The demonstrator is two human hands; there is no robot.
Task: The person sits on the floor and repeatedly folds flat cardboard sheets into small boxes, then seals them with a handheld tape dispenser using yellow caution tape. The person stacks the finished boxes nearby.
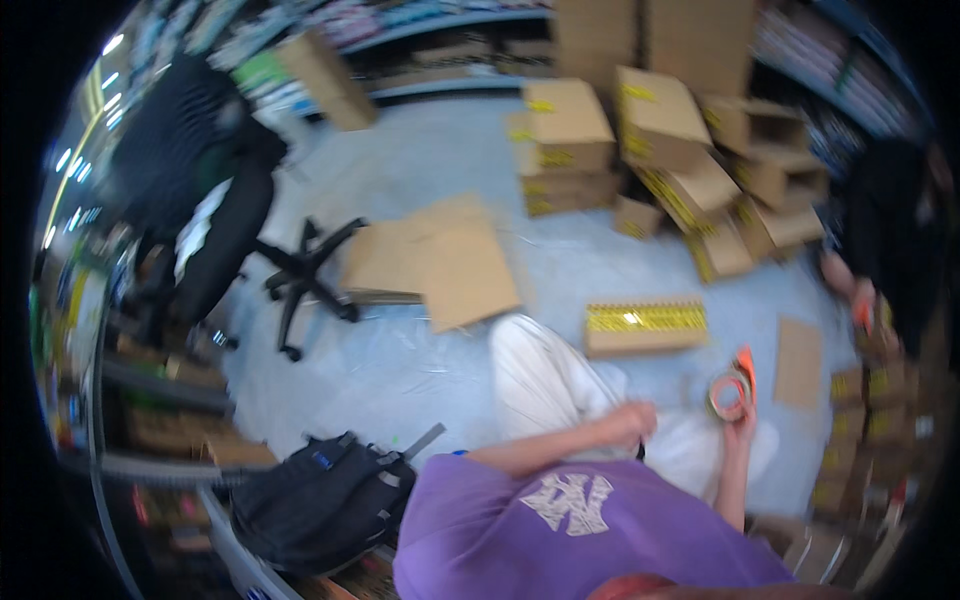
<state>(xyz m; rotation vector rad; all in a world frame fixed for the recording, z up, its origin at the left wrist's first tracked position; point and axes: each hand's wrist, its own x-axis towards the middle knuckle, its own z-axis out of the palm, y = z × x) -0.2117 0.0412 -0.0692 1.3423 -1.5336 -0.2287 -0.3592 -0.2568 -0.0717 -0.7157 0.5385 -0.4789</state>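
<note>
My right hand point(739, 430) is closed on an orange tape dispenser with a roll of tape in it point(745, 365). The dispenser is held up over my right leg, to the right of a closed long cardboard box point(645, 343). Yellow-and-black tape covers that box's top, and it lies on the floor in front of my legs. Over my lap, my left hand point(632, 422) is curled closed and slightly blurred. What it may hold is hidden. A flat piece of cardboard point(798, 362) lies to the right of the dispenser.
Flat cardboard sheets point(465, 265) lie ahead to the left, by an office chair's black base point(305, 275). Taped boxes point(570, 125) are piled at the back. A black backpack point(315, 505) stands at my left. Another person point(885, 240) works at the far right beside small stacked boxes point(880, 400).
</note>
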